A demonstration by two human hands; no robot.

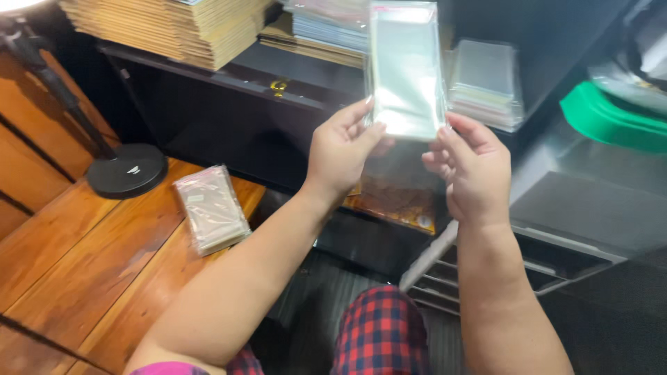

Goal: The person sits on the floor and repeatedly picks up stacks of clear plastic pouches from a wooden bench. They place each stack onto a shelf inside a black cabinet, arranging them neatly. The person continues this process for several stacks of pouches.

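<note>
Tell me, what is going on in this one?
A seated person holds up a clear plastic sleeve with both hands: the left hand grips its lower left edge, the right hand its lower right. A packet of similar sleeves lies on the wooden floor to the left, near a round black stand base. More stacked sleeves and cardboard sheets sit on the dark shelf ahead.

A plastic sleeve (pixel 406 69) stands upright between the two hands, the left hand (pixel 340 149) at its lower left corner, the right hand (pixel 469 167) at its lower right. Behind it, on a shelf (pixel 229 73), lie a stack of cardboard sheets (pixel 174 28) to the left and a pile of sleeves (pixel 486 83) to the right. On the floor (pixel 76 257) at left lies a packet of sleeves (pixel 210 208), with a lamp base (pixel 126 170) just behind it. A drawer unit (pixel 556 236) sits to the right, below the shelf.
</note>
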